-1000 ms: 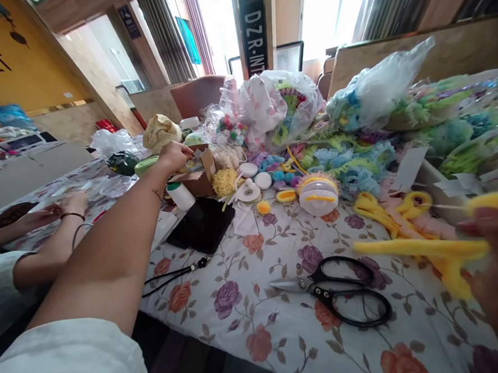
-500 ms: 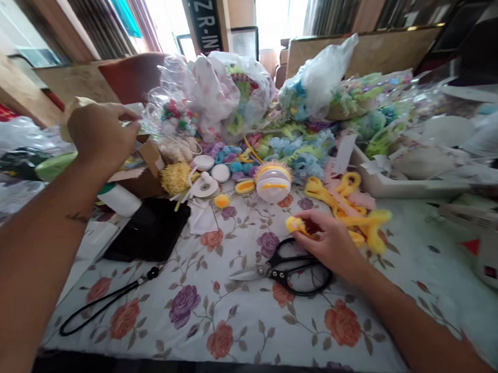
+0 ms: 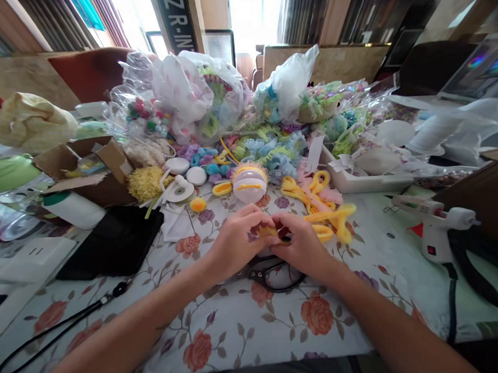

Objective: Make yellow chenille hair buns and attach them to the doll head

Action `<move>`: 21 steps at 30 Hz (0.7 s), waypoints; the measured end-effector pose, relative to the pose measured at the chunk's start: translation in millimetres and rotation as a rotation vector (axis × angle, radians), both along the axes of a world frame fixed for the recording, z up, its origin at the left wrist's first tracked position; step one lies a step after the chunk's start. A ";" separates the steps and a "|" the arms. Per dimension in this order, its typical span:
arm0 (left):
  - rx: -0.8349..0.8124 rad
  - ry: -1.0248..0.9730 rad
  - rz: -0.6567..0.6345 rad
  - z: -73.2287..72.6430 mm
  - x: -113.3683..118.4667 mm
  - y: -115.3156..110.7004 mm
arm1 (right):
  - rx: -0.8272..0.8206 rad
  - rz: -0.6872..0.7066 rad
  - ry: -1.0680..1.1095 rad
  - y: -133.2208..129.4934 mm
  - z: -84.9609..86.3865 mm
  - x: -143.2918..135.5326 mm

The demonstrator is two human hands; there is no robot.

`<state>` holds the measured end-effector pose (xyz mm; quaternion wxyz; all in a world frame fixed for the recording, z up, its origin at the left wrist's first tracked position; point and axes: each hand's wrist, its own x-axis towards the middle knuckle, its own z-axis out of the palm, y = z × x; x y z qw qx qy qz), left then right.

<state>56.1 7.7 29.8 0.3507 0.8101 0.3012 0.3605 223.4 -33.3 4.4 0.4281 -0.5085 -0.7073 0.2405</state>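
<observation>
The left hand (image 3: 244, 240) and right hand (image 3: 299, 241) pinch a fuzzy yellow strip (image 3: 267, 231) above black-handled scissors (image 3: 277, 277).

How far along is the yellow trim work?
Looks done: the white round piece already carries yellow trim.
In hand: a small yellow piece, between left hand and right hand, mostly hidden.
Probably left: the yellow strips and yellow pompom lie loose, unattached. Final count can't be told.
</observation>
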 end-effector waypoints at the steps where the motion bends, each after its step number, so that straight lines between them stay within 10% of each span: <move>1: -0.013 -0.024 0.016 -0.7 0.6 0.5 | 0.007 -0.001 -0.006 -0.6 0.1 -0.4; 9: 0.127 0.031 0.151 -4.2 -0.1 5.4 | 0.001 -0.005 0.032 -2.3 1.8 -2.4; 15: 0.497 0.107 0.641 15.0 -67.9 58.9 | -0.070 -0.016 0.155 -3.1 5.0 -1.4; 21: 0.368 0.414 0.881 21.2 -103.1 54.5 | -0.165 0.014 0.265 0.0 3.1 -1.9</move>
